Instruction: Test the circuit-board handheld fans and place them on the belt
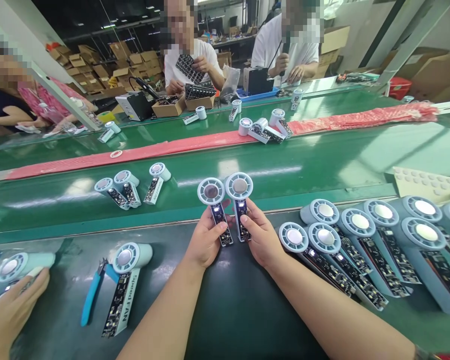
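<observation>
- Centrally, over the dark green counter [240, 310], two pale-blue handheld fans are held side by side, their round heads pointing away from the person and very near each other.
- The left hand [204, 242] pinches the first fan [218, 212] by its handle, thumb laid over the exposed circuit board.
- The right hand [261, 234] pinches the second fan [241, 204] likewise, thumb on the board; a small white light glows on both boards.
- To the right, a group of fans [373, 252] lies close together on the counter, most with bare boards facing up.
- Left of the person's arms lies a lone fan [123, 285] marked "Speed FAN", with blue-handled cutters [92, 297] just beside it.
- At the far left, another person's hand [20, 302] grips a further fan [26, 265].
- Beyond the counter, three fans [127, 190] rest on a green surface [187, 172] crossed by a red strip [165, 150], where more fans [260, 132] cluster.
- Across from there, a person in a white shirt [206, 50] holds a dark sheet of boards [189, 68].
</observation>
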### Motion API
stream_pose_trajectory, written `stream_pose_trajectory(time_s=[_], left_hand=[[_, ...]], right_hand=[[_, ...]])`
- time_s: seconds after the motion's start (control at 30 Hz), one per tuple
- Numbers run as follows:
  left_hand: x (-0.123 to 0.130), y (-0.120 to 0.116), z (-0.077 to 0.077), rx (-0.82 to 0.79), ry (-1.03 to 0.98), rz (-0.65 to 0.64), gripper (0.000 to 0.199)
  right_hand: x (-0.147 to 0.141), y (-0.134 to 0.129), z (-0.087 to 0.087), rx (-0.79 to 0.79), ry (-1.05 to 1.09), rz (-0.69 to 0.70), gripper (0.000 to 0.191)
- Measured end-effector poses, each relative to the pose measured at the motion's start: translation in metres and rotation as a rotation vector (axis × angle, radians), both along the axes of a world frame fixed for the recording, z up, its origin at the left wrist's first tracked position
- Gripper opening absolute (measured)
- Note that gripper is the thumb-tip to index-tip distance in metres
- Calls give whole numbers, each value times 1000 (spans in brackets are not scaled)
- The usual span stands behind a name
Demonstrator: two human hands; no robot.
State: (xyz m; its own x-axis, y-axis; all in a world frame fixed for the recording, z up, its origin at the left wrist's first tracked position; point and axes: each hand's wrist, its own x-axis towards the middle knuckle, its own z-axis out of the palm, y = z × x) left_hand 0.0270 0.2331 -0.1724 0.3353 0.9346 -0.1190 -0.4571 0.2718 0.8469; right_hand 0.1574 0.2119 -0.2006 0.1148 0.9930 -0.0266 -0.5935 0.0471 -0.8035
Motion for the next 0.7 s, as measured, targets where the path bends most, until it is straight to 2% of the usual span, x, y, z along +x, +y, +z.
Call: stream_pose_trajectory(time_s=[0.23, 0.3, 0.4, 0.47, 0.53, 0.63, 0.7], left_hand=[[4, -1, 2, -13, -155, -45, 61], [7, -3, 1, 20, -181, -50, 68], [10, -6, -1, 39, -199, -25, 75], [9, -10, 0, 32, -201, -26, 79], [6, -14, 4, 60, -214, -51, 82], [-1, -19, 9, 174, -218, -47, 85], [-6, -18, 7, 184, -141, -10, 88]], right_hand=[[-3, -5, 0, 98, -228, 78, 81], [-5, -4, 0, 109, -382, 53, 86], [-8, -2, 6, 105, -726, -78, 88], [-12, -1, 16, 71, -947, -165, 86], [-18, -2, 30, 24, -1112, -183, 84], [-22, 0, 56, -23, -1271, -92, 78], [-18, 12, 74, -36, -1356, -4, 67]])
